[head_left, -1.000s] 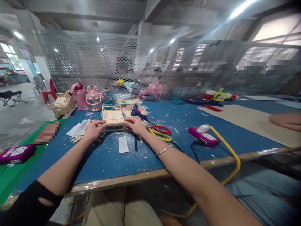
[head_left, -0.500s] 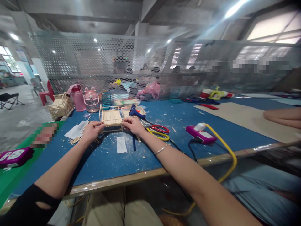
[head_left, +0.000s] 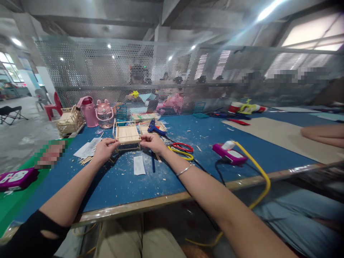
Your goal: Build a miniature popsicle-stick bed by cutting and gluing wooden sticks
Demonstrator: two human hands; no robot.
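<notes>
A small model bed (head_left: pixel 127 133) made of thin wooden sticks stands on the blue tabletop (head_left: pixel 120 193), with slats and raised end frames. My left hand (head_left: pixel 104 149) pinches its near left corner between thumb and fingers. At the near right corner, my right hand (head_left: pixel 152 142) is closed on the frame in the same way. Just behind the right hand, a blue glue gun (head_left: pixel 156 128) rests on another stick piece (head_left: pixel 162 125). Loose sticks (head_left: pixel 87 160) and white paper (head_left: pixel 88 148) lie beside my left hand. A small white paper slip (head_left: pixel 139 165) is in front of the bed.
Red and yellow coiled cables (head_left: pixel 182 147) lie right of my right hand. Farther right is a purple power strip (head_left: pixel 230 153) with a yellow cord. A pink bottle (head_left: pixel 88 111) and clear jug (head_left: pixel 104 115) stand at the back left. Another person's arm (head_left: pixel 322 134) rests at far right.
</notes>
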